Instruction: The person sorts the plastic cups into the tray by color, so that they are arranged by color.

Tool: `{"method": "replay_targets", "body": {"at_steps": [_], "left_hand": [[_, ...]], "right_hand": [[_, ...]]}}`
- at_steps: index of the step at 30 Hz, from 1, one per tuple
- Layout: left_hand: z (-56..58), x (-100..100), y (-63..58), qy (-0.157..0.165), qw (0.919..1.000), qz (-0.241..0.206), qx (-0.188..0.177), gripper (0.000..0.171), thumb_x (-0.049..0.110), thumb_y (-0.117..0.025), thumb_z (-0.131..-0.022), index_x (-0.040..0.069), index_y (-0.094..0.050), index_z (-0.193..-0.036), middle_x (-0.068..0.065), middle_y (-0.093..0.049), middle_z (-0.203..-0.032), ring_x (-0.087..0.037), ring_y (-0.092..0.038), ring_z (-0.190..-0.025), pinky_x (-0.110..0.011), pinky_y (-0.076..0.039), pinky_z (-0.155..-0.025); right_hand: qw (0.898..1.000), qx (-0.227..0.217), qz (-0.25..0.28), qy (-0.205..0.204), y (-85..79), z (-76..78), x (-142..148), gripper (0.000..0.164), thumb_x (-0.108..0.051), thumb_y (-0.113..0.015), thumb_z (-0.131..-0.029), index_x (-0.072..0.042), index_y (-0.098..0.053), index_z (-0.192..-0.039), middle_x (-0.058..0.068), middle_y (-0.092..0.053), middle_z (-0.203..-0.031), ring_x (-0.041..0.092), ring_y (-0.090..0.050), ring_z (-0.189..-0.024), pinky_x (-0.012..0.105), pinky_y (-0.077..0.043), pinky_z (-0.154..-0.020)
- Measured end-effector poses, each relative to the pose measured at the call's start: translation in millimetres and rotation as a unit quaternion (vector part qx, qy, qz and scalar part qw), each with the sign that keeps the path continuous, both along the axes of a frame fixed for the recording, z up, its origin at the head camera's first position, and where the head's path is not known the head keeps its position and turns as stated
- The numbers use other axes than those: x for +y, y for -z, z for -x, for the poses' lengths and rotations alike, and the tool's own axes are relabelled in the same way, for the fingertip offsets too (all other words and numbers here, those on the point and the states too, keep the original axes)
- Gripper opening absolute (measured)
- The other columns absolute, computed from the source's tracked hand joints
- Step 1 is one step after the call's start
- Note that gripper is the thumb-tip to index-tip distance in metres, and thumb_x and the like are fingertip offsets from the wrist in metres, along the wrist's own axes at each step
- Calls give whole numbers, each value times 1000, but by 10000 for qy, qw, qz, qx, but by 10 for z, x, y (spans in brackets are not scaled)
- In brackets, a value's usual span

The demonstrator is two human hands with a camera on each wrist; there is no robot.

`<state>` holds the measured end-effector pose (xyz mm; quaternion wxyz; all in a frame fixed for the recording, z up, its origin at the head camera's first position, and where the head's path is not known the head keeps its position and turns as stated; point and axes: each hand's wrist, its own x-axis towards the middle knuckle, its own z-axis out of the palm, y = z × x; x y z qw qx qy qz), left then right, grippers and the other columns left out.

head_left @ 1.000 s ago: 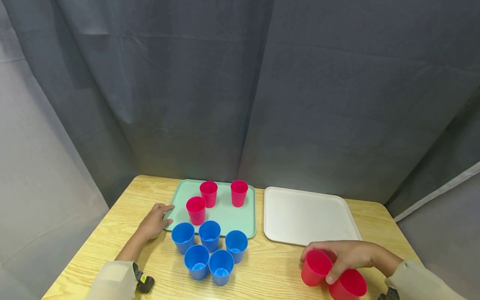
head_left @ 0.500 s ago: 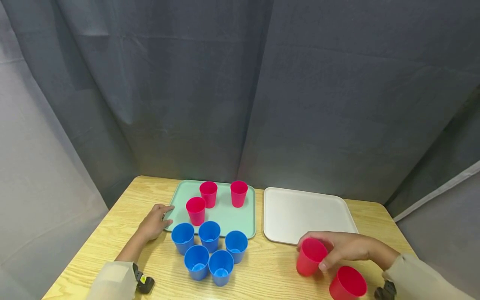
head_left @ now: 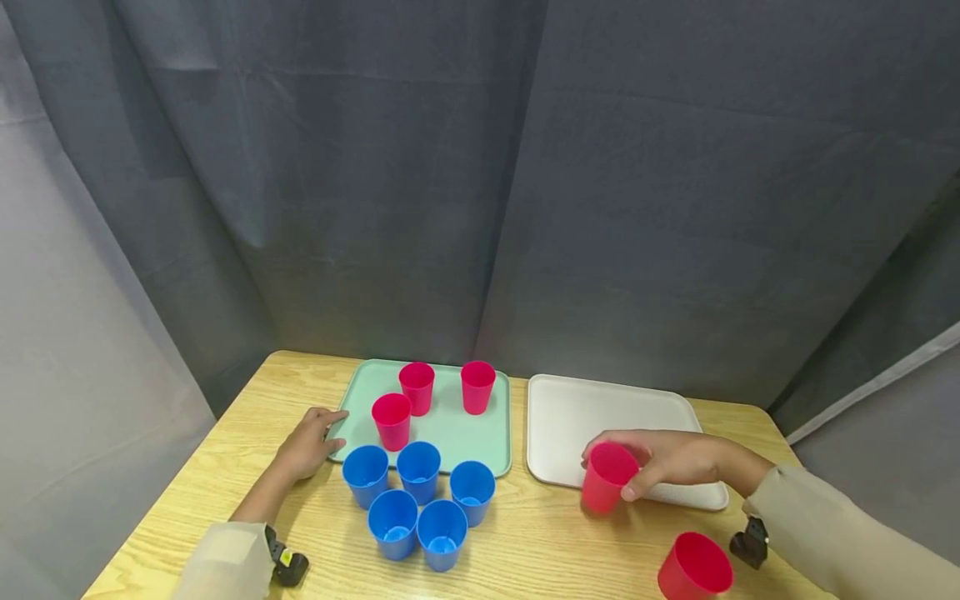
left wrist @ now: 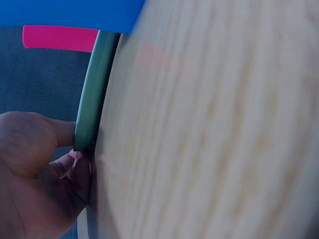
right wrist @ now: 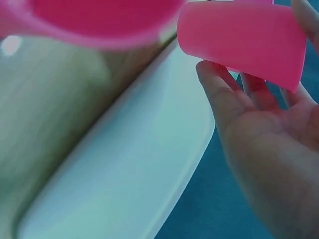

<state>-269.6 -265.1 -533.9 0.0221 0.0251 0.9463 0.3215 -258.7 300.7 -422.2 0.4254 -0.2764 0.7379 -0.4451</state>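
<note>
The table [head_left: 540, 554] is light wood, with rounded corners at the back. A dark gray curtain [head_left: 375, 167] hangs behind it, and a paler gray curtain [head_left: 82, 292] hangs on the left. A green tray [head_left: 461, 442] and a white tray [head_left: 592, 408] lie side by side near the back. On the green tray stand 3 pink cups [head_left: 393, 427], and in front of it are 5 blue cups [head_left: 394, 537] in a bunch (all have their open tops up).

The right hand [head_left: 671, 457] grips a red cup [head_left: 602, 485]. The thumb is on its right side, and the fingers curl around the far side. From the head view, this cup covers a bit of the white tray's front edge; I can't tell if its bottom touches anything. Another red cup [head_left: 692, 573] stands nearer the person, apart from that hand.

The left hand [head_left: 306, 444] pinches the green tray's left edge, with the rim between thumb and fingers.
</note>
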Motion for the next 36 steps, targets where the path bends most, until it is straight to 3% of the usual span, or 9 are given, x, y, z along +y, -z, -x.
{"method": "replay_targets", "body": {"at_steps": [8,15,24,30,36], "left_hand": [[10,13,7,69,10000,-32,59,48,5,-64,-101,0,-53,-147,-23,-48,-136,-39,-55,-119,-60,-48,-103],[28,27,-10,31,10000,-15,23,48,7,-64,-101,1,-53,-148,-24,-48,-138,-40,-54,-121,-60,-48,-104],[13,35,-18,59,10000,-39,13,48,7,-63,-102,1,-52,-148,-24,-47,-139,-41,-54,-122,-60,-47,-105],[11,17,-6,111,9999,-6,49,48,8,-64,-101,1,-53,-148,-25,-47,-139,-42,-55,-121,-60,-48,-103],[24,4,7,116,9999,13,38,48,9,-64,-102,2,-53,-148,-24,-47,-139,-40,-55,-120,-60,-49,-102]], "right_hand": [[9995,-1,-281,164,-74,164,-167,64,-14,-76,-87,-6,-48,-144,16,-59,-135,33,-56,-124,43,-55,-100],[9973,311,-553,361,-101,278,-356,67,-18,-78,-87,-11,-48,-146,10,-57,-136,28,-53,-125,41,-53,-100],[9959,633,-412,493,-36,380,-652,58,-21,-78,-90,-13,-51,-141,9,-63,-129,27,-59,-121,45,-54,-101],[9894,1117,-617,697,36,459,-881,56,-27,-81,-89,-18,-55,-138,2,-65,-125,22,-59,-119,39,-53,-99],[9850,1182,-684,1058,92,506,-1109,61,-32,-83,-87,-19,-53,-139,1,-63,-126,23,-57,-120,52,-52,-103]]}}
